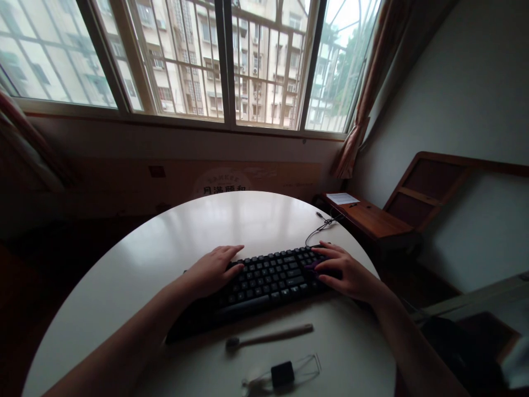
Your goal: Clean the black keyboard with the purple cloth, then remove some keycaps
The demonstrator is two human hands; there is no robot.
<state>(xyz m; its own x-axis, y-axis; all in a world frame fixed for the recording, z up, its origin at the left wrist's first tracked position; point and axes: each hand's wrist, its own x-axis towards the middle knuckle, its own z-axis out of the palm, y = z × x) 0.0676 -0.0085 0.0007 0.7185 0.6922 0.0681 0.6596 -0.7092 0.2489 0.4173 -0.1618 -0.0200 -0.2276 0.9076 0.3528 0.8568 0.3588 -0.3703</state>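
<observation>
A black keyboard (268, 281) with a full set of keys lies at a slant across the round white table. My left hand (212, 271) rests over its left end, fingers stretched along the far edge and thumb on the keys. Over the right end lies my right hand (347, 270), its fingers spread across the number keys. Something small and purple (311, 266) shows beneath those fingers; its kind is hidden. On my side of the keyboard lie a toothbrush (273, 335) with a dark head and a small black-handled tool with wire loops (282, 375).
A thin cable (326, 221) with a plug trails from behind the keyboard to the edge of the white table (165, 237). At the right stands a wooden chair (372, 220) with paper (343, 198) on its seat. A barred window (227, 66) faces me.
</observation>
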